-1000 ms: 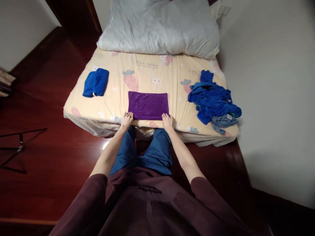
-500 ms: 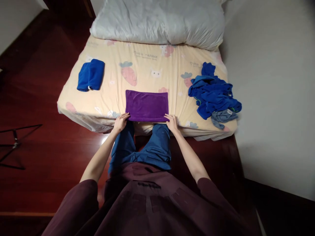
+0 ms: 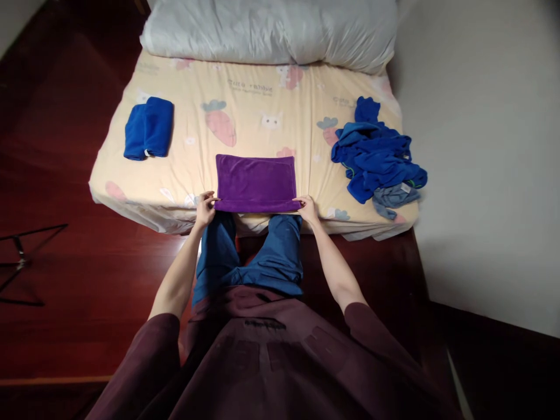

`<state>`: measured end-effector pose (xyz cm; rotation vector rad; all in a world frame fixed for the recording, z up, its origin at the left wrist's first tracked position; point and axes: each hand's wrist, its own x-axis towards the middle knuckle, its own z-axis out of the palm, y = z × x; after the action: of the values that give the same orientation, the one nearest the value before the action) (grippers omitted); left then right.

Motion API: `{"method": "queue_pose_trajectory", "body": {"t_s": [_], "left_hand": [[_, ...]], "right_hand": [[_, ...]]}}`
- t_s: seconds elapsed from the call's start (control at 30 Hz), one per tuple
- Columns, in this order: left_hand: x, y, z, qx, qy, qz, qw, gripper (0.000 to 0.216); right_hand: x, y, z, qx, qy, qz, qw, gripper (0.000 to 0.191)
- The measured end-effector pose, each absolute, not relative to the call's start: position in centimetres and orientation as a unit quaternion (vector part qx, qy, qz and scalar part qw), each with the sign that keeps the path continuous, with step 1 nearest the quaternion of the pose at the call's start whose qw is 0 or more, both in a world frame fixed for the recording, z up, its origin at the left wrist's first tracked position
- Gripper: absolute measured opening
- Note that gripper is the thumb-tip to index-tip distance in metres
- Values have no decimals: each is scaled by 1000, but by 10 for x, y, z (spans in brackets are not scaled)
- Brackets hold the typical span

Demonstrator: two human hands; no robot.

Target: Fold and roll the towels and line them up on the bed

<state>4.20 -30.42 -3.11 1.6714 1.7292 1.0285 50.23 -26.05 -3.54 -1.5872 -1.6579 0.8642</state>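
Observation:
A purple towel [image 3: 256, 178] lies flat at the near edge of the bed, with a narrow strip turned over along its near side. My left hand [image 3: 205, 209] pinches the left end of that strip between thumb and fingers. At the right end, my right hand [image 3: 307, 208] grips the strip the same way. Folded blue cloths [image 3: 149, 128] rest to the left, one partly over the other, with a small white tag showing. On the right is a crumpled heap of blue cloths [image 3: 378, 154], and a grey-blue cloth [image 3: 396, 199] sits at its near side.
The bed [image 3: 175, 76] has a pale yellow sheet printed with carrots and rabbits. A thick white quilt [image 3: 271, 32] lies across its far end. A wall [image 3: 481, 175] stands to the right. Thin dark metal legs [image 3: 20, 262] stand on the reddish wooden floor [image 3: 109, 280] at left.
The towel's near edge has been turned up into a narrow folded strip. Both hands have shifted from resting on the near corners to pinching the strip's ends. The view has moved slightly.

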Motion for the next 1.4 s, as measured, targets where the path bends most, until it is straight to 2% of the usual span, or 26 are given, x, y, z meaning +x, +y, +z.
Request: {"method": "queue_pose_trajectory", "body": {"t_s": [0.17, 0.27, 0.4, 0.5, 1.07, 1.4], "left_hand": [[41, -301, -36, 616, 631, 390, 264, 22], [42, -301, -38, 623, 625, 401, 244, 21], [43, -299, -39, 604, 642, 408, 236, 19], [44, -299, -39, 573, 658, 423, 243, 20], [52, -295, -37, 515, 702, 429, 242, 18], [54, -288, -41, 494, 738, 411, 206, 23]], "right_hand": [[504, -259, -36, -605, -633, 331, 352, 27], [503, -257, -36, -618, -617, 324, 364, 8], [499, -256, -34, -634, -616, 293, 365, 40], [498, -255, -31, -631, -629, 272, 364, 51], [496, -255, -29, -652, -617, 272, 346, 59], [490, -248, -36, -699, -535, 283, 381, 47]]}}
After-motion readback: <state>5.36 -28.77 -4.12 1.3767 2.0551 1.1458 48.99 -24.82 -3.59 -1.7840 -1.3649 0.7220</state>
